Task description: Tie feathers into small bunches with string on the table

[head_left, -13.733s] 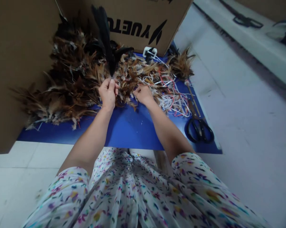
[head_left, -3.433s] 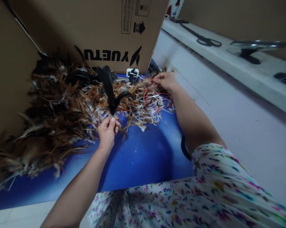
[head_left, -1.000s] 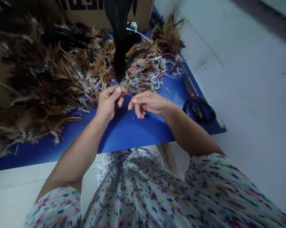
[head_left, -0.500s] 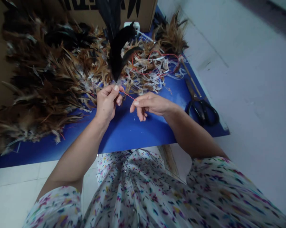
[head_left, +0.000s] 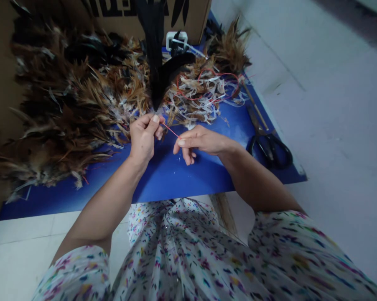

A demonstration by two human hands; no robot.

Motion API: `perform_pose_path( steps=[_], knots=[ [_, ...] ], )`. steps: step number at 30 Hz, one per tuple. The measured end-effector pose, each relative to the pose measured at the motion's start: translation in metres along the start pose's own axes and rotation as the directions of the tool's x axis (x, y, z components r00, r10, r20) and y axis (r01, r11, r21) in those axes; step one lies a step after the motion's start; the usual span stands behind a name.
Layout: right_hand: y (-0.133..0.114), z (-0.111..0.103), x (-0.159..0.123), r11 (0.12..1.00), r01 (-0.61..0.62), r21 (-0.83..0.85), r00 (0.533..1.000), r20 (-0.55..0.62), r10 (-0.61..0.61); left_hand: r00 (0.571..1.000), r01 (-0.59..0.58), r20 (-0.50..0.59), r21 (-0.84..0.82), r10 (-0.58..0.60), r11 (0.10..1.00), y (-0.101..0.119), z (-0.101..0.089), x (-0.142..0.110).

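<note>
Your left hand (head_left: 141, 140) pinches the black feathers (head_left: 155, 62) at their base, and your right hand (head_left: 201, 140) grips a red thread (head_left: 171, 130) stretched straight between the two. Pulling too hard could snap the thread; a loosened left pinch could let the feathers slip or splay. Whether the thread wraps the quills is hard to make out behind your fingers. Just beyond your right hand, tangled strands (head_left: 209, 100) on the tabletop (head_left: 188, 184) could snag a trailing end.
</note>
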State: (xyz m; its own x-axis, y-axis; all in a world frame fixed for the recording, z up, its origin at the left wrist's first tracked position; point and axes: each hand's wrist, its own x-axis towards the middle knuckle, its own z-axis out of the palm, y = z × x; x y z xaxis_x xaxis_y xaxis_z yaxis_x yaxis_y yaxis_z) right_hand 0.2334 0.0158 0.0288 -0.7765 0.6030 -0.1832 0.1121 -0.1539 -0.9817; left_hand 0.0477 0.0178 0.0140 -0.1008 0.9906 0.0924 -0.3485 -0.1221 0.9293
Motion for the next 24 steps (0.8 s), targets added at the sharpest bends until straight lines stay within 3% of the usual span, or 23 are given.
perform_pose_path(
  steps=[18,21,24],
  knots=[
    [-0.003,0.001,-0.003,0.976,0.047,-0.213,0.994,0.108,-0.024,0.998,-0.036,-0.048,0.089,0.04,0.995,-0.007,0.0,0.0],
    [0.001,0.0,-0.002,0.962,0.031,-0.27,0.998,0.057,-0.016,0.999,-0.022,-0.04,0.094,0.025,0.995,-0.004,-0.002,0.002],
    [0.008,-0.003,0.001,0.946,0.008,-0.324,0.995,-0.089,-0.039,0.999,-0.018,-0.033,0.095,0.021,0.995,-0.002,-0.003,0.004]
  ],
)
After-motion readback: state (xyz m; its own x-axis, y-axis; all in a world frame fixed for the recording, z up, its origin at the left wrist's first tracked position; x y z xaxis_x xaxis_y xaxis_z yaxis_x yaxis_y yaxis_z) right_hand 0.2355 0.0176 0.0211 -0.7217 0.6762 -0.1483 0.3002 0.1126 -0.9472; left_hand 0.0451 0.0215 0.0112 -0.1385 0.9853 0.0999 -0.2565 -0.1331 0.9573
